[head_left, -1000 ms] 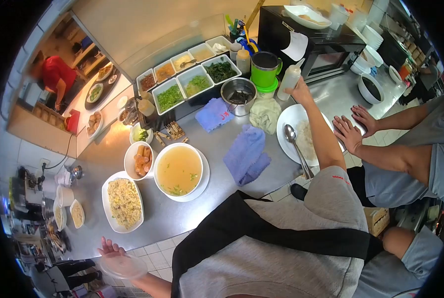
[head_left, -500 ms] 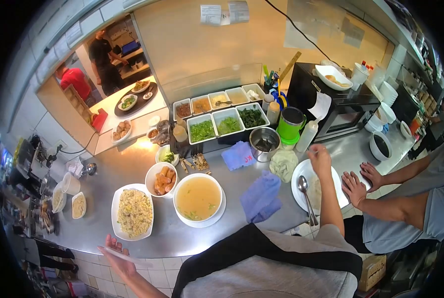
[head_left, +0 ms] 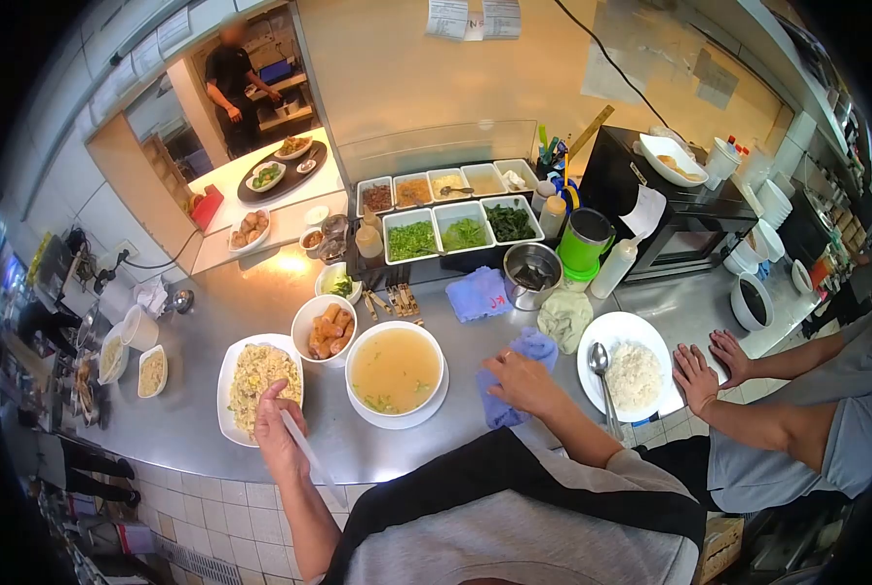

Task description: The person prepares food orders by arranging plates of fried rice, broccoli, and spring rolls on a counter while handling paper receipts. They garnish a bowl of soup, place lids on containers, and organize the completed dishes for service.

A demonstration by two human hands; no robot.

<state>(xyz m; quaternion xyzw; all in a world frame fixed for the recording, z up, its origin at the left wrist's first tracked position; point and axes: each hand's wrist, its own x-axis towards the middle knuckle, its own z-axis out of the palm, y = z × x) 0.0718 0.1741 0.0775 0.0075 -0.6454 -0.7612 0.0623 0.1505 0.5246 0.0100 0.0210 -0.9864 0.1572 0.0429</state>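
Head view: left hand [head_left: 282,439] pinches a thin clear lid [head_left: 311,455] over the bench's [head_left: 163,429] front edge, probably light, bendy, best held by its rim; right hand [head_left: 528,383] touches the likely soft blue towel [head_left: 499,411], grip unclear.

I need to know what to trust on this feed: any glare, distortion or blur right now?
Head view: warm glare on part of the steel counter; head view: fisheye bending toward the rim, corners black; head view: the translucent disc in the left hand reads only as a pale strip; head view: right hand over the blue cloth, easy to make out.
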